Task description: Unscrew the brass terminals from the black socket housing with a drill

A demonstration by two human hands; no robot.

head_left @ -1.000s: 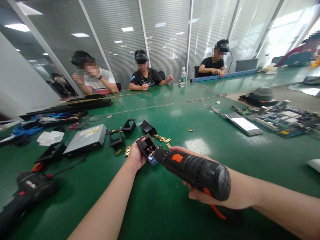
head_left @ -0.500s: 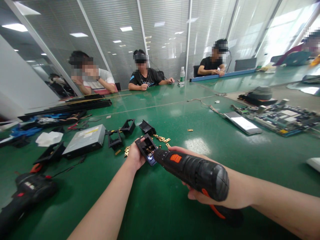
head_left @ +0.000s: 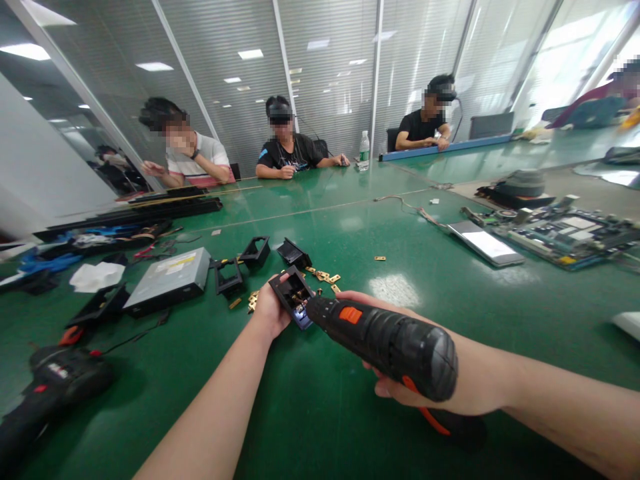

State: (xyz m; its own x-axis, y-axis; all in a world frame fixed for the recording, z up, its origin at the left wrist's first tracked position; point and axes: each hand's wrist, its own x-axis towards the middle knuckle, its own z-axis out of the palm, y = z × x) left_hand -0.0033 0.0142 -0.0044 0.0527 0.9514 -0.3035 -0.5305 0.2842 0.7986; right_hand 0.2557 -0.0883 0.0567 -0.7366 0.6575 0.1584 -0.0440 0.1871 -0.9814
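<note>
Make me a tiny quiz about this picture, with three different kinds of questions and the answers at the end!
1. Which hand holds a drill? A) left, B) right
2. True or false: the left hand holds a black frame.
3. Fill in: the bottle stands on a ____ table.

Key:
1. B, the right hand
2. True
3. green

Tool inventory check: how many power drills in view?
2. The held drill is in the person's right hand; the other drill lies on the green table at the left edge. More could be hidden behind clutter.
</note>
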